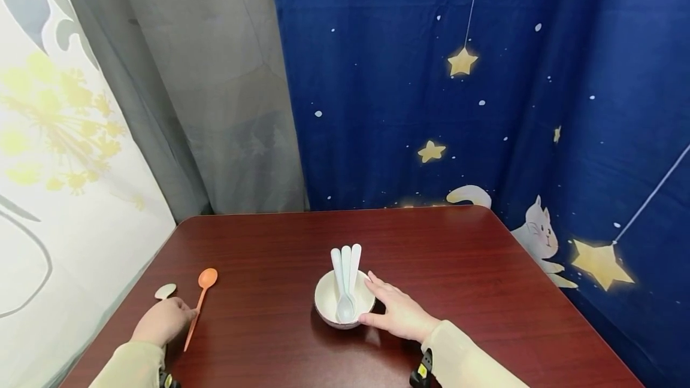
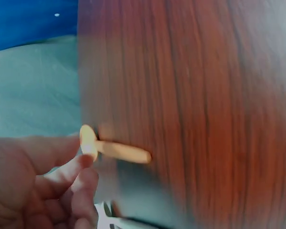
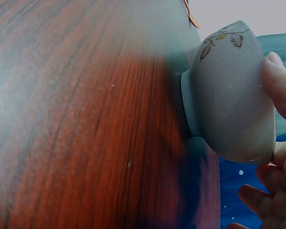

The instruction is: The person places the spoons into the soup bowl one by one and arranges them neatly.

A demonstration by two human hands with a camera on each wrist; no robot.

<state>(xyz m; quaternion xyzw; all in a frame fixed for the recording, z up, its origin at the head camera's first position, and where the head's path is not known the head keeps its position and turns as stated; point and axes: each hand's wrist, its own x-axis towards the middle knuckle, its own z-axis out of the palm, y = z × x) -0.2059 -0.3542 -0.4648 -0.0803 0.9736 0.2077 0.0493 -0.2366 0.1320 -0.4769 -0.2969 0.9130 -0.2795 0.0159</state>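
My left hand [image 1: 164,322] pinches an orange spoon [image 1: 207,278] by its handle between thumb and forefinger. In the left wrist view the orange spoon [image 2: 126,151] points its handle toward the camera. A cream spoon [image 1: 165,291] shows just its oval end beyond the left hand, the rest covered. Near the middle of the table stands a small white bowl [image 1: 325,303], upright, with a floral pattern outside. Three pale spoons [image 1: 356,259] lean in it, handles up and away. My right hand [image 1: 401,314] holds the bowl [image 3: 233,100] at its right rim, thumb and fingers spread along it.
The dark red wooden table [image 1: 259,256] has rounded far corners. Behind it hang a grey curtain [image 1: 215,106] and a blue curtain [image 1: 377,106] with stars. A white patterned cloth [image 1: 81,226] borders the left edge.
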